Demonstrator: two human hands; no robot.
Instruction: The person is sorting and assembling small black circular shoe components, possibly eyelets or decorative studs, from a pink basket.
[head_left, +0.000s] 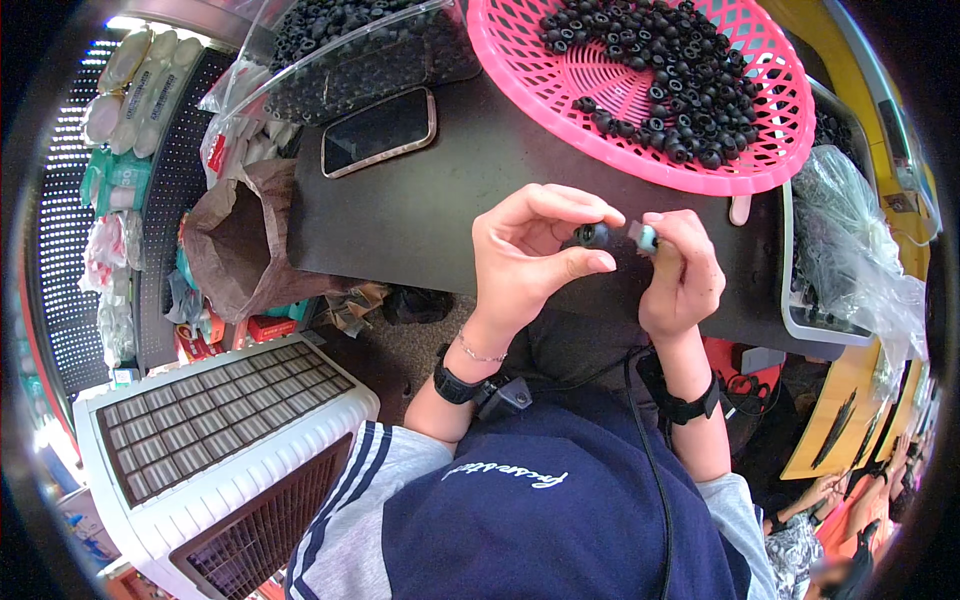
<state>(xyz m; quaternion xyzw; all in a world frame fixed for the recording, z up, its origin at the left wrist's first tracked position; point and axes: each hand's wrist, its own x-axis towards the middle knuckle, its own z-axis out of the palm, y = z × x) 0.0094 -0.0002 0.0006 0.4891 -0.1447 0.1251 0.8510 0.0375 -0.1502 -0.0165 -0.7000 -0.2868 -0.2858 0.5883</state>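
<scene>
My left hand [522,245] pinches a small round black part [592,235] with a hollow opening, between thumb and fingertips. Facing it, my right hand [688,268] is closed on a small tool [648,239] with a light blue body and a short flat grey end pointing at the black part. A narrow gap seems to lie between the two, though contact is hard to judge. Both hands are above the dark table's [450,215] near edge. Beyond them a pink plastic basket [640,168] holds many similar black pieces [690,115].
At the back left stands a clear bin [355,52] full of black parts, with a phone [378,132] before it. A grey tray [788,290] with a clear plastic bag [850,235] sits right. Leftward are a brown bag [230,250] and a white air cooler [235,440].
</scene>
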